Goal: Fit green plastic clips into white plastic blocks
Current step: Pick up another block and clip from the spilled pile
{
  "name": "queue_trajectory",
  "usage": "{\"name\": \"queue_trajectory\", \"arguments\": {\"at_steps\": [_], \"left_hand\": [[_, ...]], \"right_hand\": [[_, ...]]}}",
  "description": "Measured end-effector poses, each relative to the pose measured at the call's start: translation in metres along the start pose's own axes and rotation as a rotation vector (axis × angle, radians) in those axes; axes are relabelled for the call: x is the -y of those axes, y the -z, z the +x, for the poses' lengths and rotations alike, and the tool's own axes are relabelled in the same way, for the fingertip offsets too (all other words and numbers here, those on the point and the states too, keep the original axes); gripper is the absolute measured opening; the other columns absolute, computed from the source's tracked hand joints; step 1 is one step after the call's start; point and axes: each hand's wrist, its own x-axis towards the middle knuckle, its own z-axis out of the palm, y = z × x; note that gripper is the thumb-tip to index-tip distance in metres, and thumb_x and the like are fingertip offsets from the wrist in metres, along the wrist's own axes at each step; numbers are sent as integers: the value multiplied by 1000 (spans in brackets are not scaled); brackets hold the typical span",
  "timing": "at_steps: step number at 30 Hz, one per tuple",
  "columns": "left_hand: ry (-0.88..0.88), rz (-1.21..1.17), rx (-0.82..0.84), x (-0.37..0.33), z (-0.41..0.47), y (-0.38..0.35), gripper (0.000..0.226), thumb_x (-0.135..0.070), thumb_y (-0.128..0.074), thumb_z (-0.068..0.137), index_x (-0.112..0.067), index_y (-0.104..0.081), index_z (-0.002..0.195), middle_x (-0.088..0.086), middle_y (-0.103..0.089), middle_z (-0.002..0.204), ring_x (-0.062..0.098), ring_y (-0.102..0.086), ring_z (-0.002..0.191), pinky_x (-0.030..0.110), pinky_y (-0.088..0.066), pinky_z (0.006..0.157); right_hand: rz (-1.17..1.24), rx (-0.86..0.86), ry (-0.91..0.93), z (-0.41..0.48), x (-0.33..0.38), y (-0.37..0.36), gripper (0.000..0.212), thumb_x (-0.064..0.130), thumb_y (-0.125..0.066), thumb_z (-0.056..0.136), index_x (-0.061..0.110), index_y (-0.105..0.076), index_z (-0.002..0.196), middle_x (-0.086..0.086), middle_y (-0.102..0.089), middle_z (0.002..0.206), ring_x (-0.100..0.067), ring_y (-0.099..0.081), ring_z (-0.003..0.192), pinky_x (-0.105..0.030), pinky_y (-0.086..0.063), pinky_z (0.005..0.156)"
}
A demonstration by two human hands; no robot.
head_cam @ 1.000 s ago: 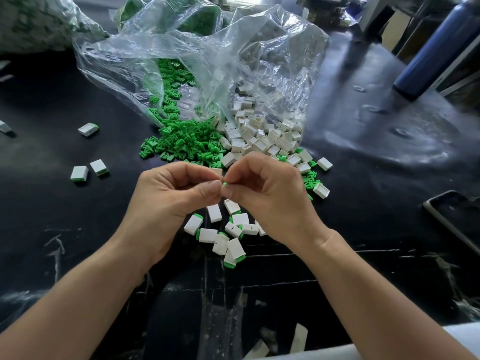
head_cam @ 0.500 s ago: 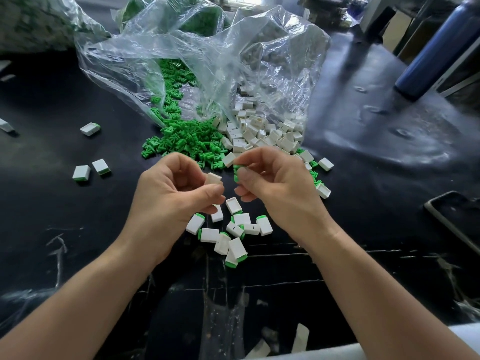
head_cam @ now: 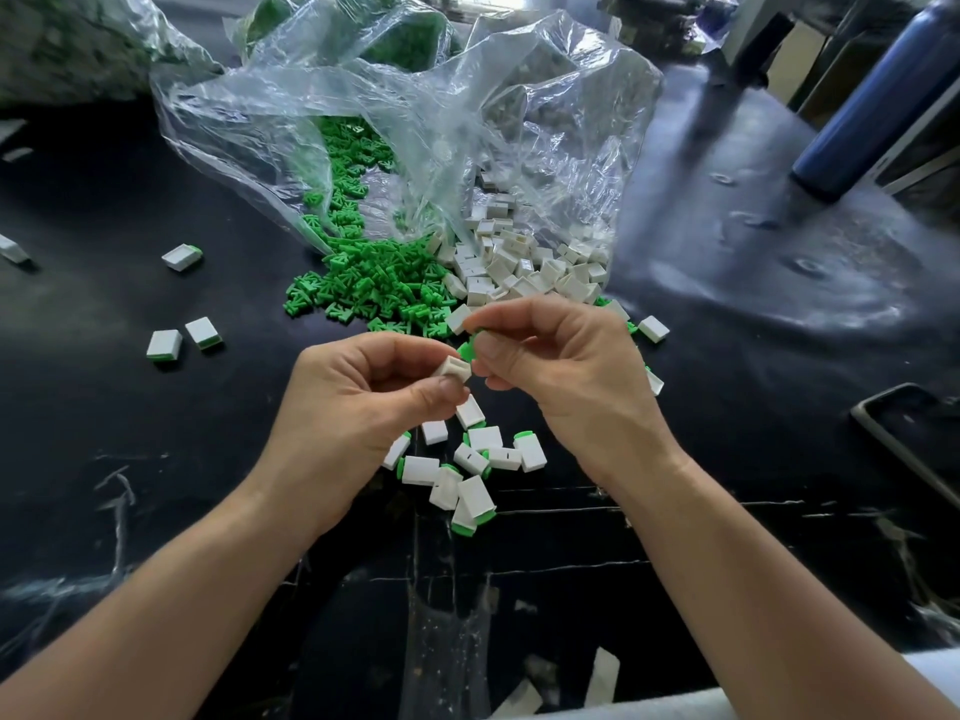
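My left hand [head_cam: 358, 402] pinches a white block [head_cam: 453, 368] between thumb and fingers, its slotted open end turned toward the right. My right hand [head_cam: 561, 366] pinches a green clip [head_cam: 466, 350], mostly hidden by the fingertips, just above and beside the block's opening. Behind the hands lie a heap of loose green clips [head_cam: 374, 288] and a heap of empty white blocks [head_cam: 524, 272], both spilling from a clear plastic bag [head_cam: 415, 122]. Below the hands sits a cluster of finished blocks with green ends [head_cam: 467, 470].
Three finished blocks lie apart on the black table at the left [head_cam: 182, 257], [head_cam: 164, 344], [head_cam: 204, 332]. A blue bottle [head_cam: 872, 96] stands far right. A dark phone [head_cam: 914, 433] lies at the right edge. More bagged parts [head_cam: 78, 39] sit at the back left.
A finished block was dropped onto the cluster below. My left hand now holds a fresh white block and my right hand a new green clip, brought close together again.
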Motion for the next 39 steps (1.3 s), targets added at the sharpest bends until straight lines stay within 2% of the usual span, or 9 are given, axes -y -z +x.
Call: {"name": "queue_trajectory", "arguments": {"at_steps": [8,13,18,23,27,31,35,37,39], "left_hand": [[-3,30,21,0,-1,0,15,-12,-70,60,-9,-70,74,11,-70,66,14,-66,57,18,-52,54],[-3,27,19,0,-2,-1,16,-11,-69,60,-6,-69,75,11,-70,65,13,-65,56,18,-51,53],[-15,28,5,1,-3,-3,16,-13,-69,61,-7,-69,76,8,-70,63,13,-65,54,18,-52,52],[-14,-31,-34,3,-4,-5,13,-14,-68,62,-10,-69,74,6,-70,62,13,-66,55,18,-52,52],[31,-84,-28,5,-2,-4,14,-17,-69,58,-11,-69,71,8,-69,64,16,-67,57,20,-53,54],[20,-103,-28,6,-2,-3,14,-20,-70,56,-13,-73,68,9,-69,64,17,-67,57,21,-54,54],[-16,-86,-24,6,-2,-2,14,-18,-69,57,-16,-75,69,9,-70,63,17,-67,56,20,-53,52],[-55,-59,-41,7,-1,0,13,-18,-69,58,-16,-74,70,6,-70,63,15,-67,56,19,-52,52],[-130,3,-57,7,-1,1,14,-19,-70,60,-18,-72,74,2,-71,65,13,-67,59,19,-52,53]], "right_hand": [[-133,16,59,-1,-3,-2,28,2,-68,79,30,-66,78,15,-65,64,-3,-64,62,-22,-55,64],[-167,4,61,-1,-4,-2,16,1,-68,79,16,-71,83,15,-64,64,-2,-63,60,-22,-56,63],[-199,-8,61,-1,-6,-4,17,3,-71,77,20,-69,80,20,-61,58,4,-61,56,-11,-48,58],[-205,-21,97,-2,-7,-6,18,1,-68,78,7,-72,95,15,-63,77,-4,-64,73,-21,-54,71],[-275,-25,130,-3,-7,-8,23,-2,-66,79,6,-71,100,7,-63,81,-9,-63,80,-26,-54,77],[-302,-25,137,-3,-6,-8,21,0,-66,80,8,-72,99,6,-62,82,-5,-61,79,-15,-50,71],[-304,1,129,-4,-4,-9,20,1,-65,81,7,-72,98,9,-55,83,-6,-58,76,-11,-47,65],[-240,31,56,-4,-2,-9,18,7,-65,83,10,-71,100,7,-57,86,-4,-59,76,-14,-48,67],[-106,55,-92,-4,1,-8,22,31,-63,82,17,-69,99,6,-63,87,-3,-62,74,-19,-50,67]]}}
